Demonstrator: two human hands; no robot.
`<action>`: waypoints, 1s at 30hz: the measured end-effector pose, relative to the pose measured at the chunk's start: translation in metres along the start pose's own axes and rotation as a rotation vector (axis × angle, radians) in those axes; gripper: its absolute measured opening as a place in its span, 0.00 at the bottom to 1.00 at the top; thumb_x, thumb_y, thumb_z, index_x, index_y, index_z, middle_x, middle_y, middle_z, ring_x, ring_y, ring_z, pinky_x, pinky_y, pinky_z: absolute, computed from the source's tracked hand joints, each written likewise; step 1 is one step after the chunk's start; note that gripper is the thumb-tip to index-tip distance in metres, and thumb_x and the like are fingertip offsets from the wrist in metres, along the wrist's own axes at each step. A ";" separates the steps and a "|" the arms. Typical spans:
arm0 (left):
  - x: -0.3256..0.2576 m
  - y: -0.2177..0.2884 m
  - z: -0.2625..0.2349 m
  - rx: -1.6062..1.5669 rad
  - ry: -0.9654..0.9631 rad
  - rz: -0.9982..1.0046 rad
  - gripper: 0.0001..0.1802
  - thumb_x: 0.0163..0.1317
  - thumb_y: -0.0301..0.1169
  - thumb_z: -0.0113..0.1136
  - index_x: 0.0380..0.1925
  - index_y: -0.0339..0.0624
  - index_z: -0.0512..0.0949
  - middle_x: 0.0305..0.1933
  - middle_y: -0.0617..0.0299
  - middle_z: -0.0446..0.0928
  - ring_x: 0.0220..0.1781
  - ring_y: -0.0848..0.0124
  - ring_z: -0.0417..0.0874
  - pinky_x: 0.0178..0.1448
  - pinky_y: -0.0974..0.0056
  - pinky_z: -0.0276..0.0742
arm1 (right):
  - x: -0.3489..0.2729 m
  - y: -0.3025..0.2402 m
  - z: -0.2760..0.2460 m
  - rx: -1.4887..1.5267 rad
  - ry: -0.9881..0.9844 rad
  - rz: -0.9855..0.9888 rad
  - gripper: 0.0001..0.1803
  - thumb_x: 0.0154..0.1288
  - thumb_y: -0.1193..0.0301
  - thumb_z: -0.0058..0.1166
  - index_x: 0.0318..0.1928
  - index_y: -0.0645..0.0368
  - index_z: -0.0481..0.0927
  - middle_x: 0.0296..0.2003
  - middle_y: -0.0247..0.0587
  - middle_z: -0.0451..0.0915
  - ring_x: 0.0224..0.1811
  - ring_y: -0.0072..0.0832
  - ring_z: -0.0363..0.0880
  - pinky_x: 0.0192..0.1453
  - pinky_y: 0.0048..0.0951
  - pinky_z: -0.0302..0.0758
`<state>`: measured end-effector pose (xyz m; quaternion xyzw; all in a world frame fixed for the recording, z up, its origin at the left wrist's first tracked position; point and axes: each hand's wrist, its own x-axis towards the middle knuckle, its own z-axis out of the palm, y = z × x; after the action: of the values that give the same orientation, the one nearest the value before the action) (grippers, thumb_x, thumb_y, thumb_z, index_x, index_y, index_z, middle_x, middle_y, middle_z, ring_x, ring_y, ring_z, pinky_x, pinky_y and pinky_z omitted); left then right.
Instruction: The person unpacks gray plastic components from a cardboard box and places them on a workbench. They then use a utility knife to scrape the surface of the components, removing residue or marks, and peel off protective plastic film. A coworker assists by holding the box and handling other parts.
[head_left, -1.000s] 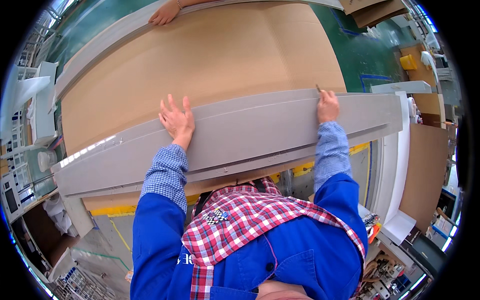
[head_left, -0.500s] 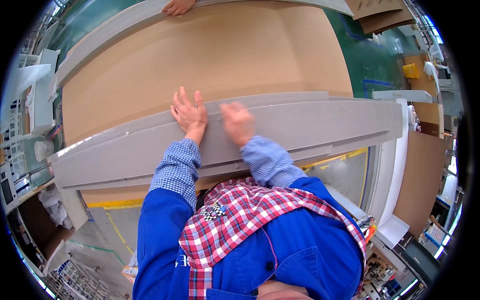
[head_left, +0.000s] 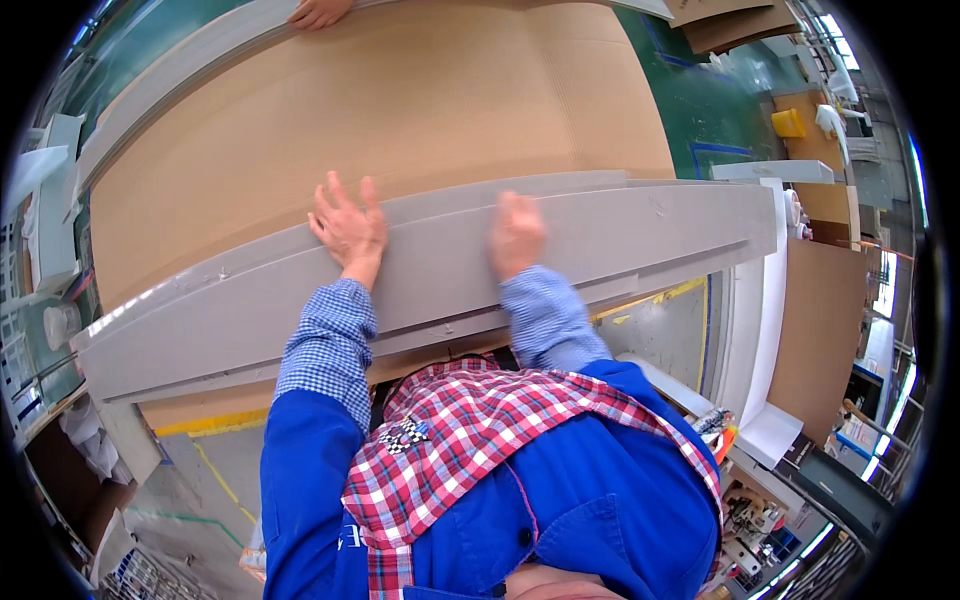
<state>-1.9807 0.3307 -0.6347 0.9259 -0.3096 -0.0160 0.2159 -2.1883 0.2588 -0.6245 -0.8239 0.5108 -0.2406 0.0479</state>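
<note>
At the far left edge a white machine frame (head_left: 45, 200) stands beside the work surface. A long grey rail (head_left: 620, 235) runs across the view from lower left to upper right, lying along the near edge of a large brown cardboard sheet (head_left: 400, 100) that spreads away from the person over the tabletop. The left hand (head_left: 348, 225) lies palm down where the rail meets the cardboard, its forearm in a blue checked sleeve reaching straight up from the lower edge; the fingers (head_left: 330, 190) are spread wide and flat, holding nothing, their tips on the sheet. Just to the right, near it but apart, the right hand (head_left: 516, 232) rests on the rail top, wrist bent slightly inward; it is blurred, so its fingers seem to lie flat and close together, though that is not certain. At the top edge, across the sheet, another person's hand (head_left: 318, 12) presses on the far side. Further right, a green floor (head_left: 700, 100) shows beyond the cardboard, with a yellow box (head_left: 788, 122) on it.
</note>
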 end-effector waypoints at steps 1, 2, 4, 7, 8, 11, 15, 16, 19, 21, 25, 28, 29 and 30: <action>0.001 0.002 0.001 -0.021 0.019 0.000 0.35 0.66 0.57 0.36 0.64 0.46 0.59 0.64 0.45 0.61 0.66 0.56 0.63 0.72 0.50 0.46 | -0.009 -0.031 0.013 0.113 0.029 -0.057 0.02 0.59 0.75 0.46 0.32 0.59 0.72 0.27 0.48 0.72 0.31 0.44 0.75 0.33 0.44 0.74; 0.002 0.002 0.002 -0.039 0.039 0.002 0.34 0.66 0.57 0.37 0.63 0.45 0.60 0.64 0.46 0.61 0.66 0.56 0.64 0.71 0.51 0.47 | -0.016 -0.056 0.023 0.204 -0.033 -0.113 0.05 0.58 0.75 0.47 0.34 0.59 0.75 0.30 0.47 0.74 0.34 0.42 0.76 0.34 0.40 0.75; 0.006 -0.027 0.023 -0.139 0.087 0.049 0.33 0.66 0.55 0.38 0.63 0.44 0.61 0.63 0.47 0.63 0.65 0.56 0.64 0.70 0.52 0.50 | -0.023 -0.110 0.024 0.398 -0.213 -0.199 0.08 0.58 0.74 0.48 0.38 0.59 0.77 0.33 0.45 0.75 0.35 0.40 0.77 0.35 0.36 0.77; 0.006 -0.015 0.017 -0.242 0.139 0.002 0.31 0.67 0.52 0.40 0.62 0.43 0.62 0.62 0.50 0.65 0.64 0.57 0.65 0.68 0.53 0.54 | -0.024 -0.122 0.032 0.521 -0.032 -0.141 0.06 0.58 0.75 0.49 0.37 0.57 0.77 0.31 0.40 0.75 0.33 0.37 0.76 0.32 0.33 0.76; 0.003 -0.011 0.010 -0.264 0.152 -0.041 0.31 0.67 0.51 0.40 0.61 0.42 0.62 0.62 0.51 0.66 0.64 0.57 0.66 0.67 0.53 0.55 | -0.023 -0.114 0.031 0.499 -0.022 -0.155 0.06 0.60 0.74 0.49 0.37 0.55 0.77 0.30 0.41 0.75 0.30 0.39 0.77 0.30 0.36 0.75; 0.004 -0.012 0.009 -0.212 0.144 -0.050 0.30 0.67 0.52 0.40 0.61 0.43 0.62 0.61 0.52 0.66 0.64 0.57 0.66 0.67 0.53 0.56 | -0.013 -0.048 0.023 0.226 -0.035 -0.110 0.04 0.63 0.71 0.48 0.36 0.54 0.77 0.28 0.44 0.75 0.25 0.43 0.75 0.26 0.41 0.73; 0.002 -0.011 0.007 -0.211 0.158 -0.013 0.30 0.67 0.52 0.40 0.61 0.43 0.62 0.61 0.52 0.67 0.63 0.57 0.66 0.66 0.53 0.56 | 0.018 0.109 -0.020 -0.120 0.054 0.066 0.10 0.68 0.64 0.44 0.34 0.52 0.77 0.26 0.48 0.74 0.26 0.47 0.75 0.25 0.45 0.71; 0.001 -0.008 0.004 -0.211 0.150 -0.013 0.30 0.67 0.52 0.40 0.61 0.43 0.62 0.61 0.52 0.67 0.63 0.57 0.66 0.67 0.53 0.56 | 0.025 0.153 -0.029 -0.231 0.071 0.113 0.10 0.67 0.64 0.45 0.34 0.52 0.77 0.27 0.47 0.74 0.27 0.46 0.76 0.27 0.45 0.72; 0.002 -0.005 0.001 -0.197 0.118 -0.012 0.30 0.67 0.52 0.40 0.61 0.43 0.62 0.61 0.52 0.66 0.64 0.58 0.66 0.67 0.53 0.55 | 0.051 0.238 -0.070 -0.286 0.173 0.263 0.09 0.64 0.65 0.49 0.39 0.52 0.80 0.33 0.42 0.76 0.35 0.42 0.77 0.36 0.41 0.75; 0.001 -0.006 0.000 -0.172 0.103 -0.016 0.31 0.67 0.52 0.40 0.61 0.43 0.62 0.61 0.53 0.66 0.64 0.59 0.65 0.68 0.54 0.54 | 0.056 0.255 -0.077 -0.242 0.157 0.351 0.10 0.63 0.65 0.50 0.42 0.51 0.81 0.34 0.41 0.77 0.37 0.42 0.78 0.38 0.41 0.75; 0.002 -0.006 0.001 -0.170 0.093 -0.009 0.32 0.66 0.53 0.41 0.61 0.43 0.62 0.62 0.53 0.65 0.65 0.59 0.64 0.69 0.53 0.52 | 0.049 0.232 -0.055 -0.253 0.140 0.332 0.10 0.64 0.65 0.50 0.42 0.50 0.81 0.35 0.41 0.77 0.38 0.42 0.78 0.38 0.41 0.75; 0.000 -0.004 -0.005 -0.195 0.077 -0.010 0.32 0.65 0.53 0.41 0.61 0.43 0.62 0.62 0.52 0.65 0.65 0.59 0.64 0.69 0.53 0.52 | 0.038 0.159 -0.037 -0.204 0.126 0.252 0.10 0.66 0.65 0.46 0.38 0.53 0.80 0.34 0.43 0.76 0.36 0.43 0.77 0.38 0.42 0.74; -0.001 -0.002 -0.007 -0.205 0.068 -0.004 0.33 0.65 0.54 0.41 0.61 0.43 0.62 0.62 0.52 0.65 0.65 0.59 0.64 0.69 0.53 0.52 | 0.029 0.129 -0.027 -0.199 0.086 0.190 0.11 0.68 0.66 0.43 0.33 0.57 0.77 0.34 0.47 0.76 0.35 0.44 0.77 0.36 0.43 0.74; -0.001 -0.004 -0.006 -0.191 0.076 0.000 0.33 0.65 0.54 0.42 0.61 0.43 0.62 0.62 0.52 0.65 0.64 0.59 0.64 0.68 0.53 0.52 | 0.020 0.095 -0.015 -0.193 0.025 0.148 0.13 0.68 0.67 0.41 0.30 0.59 0.75 0.31 0.50 0.76 0.33 0.46 0.76 0.35 0.44 0.73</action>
<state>-1.9787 0.3364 -0.6304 0.9011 -0.2981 -0.0104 0.3147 -2.2655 0.1989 -0.6348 -0.7817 0.5915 -0.1966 -0.0205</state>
